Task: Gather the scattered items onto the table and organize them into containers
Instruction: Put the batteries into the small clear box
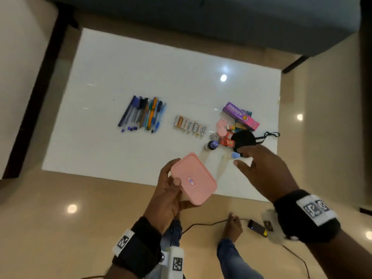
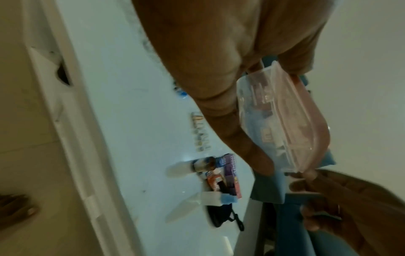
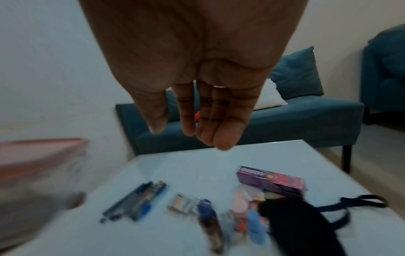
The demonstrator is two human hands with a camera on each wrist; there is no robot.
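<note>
My left hand (image 1: 171, 190) grips a clear box with a pink lid (image 1: 194, 178) above the near edge of the white table (image 1: 141, 77). The wrist view shows that same box (image 2: 282, 121) pinched between thumb and fingers. My right hand (image 1: 259, 168) hovers open, fingers straight, over a heap at the right: a black face mask (image 1: 244, 140), a purple carton (image 1: 240, 116), a blue-capped bottle (image 1: 234, 155) and small packets. A bundle of pens (image 1: 144, 113) and a row of batteries (image 1: 190, 125) lie mid-table.
A dark teal sofa (image 3: 263, 121) with cushions runs along the table's far side. On the tiled floor near my bare foot (image 1: 234, 224) lie a black cable and a small black device (image 1: 258, 227).
</note>
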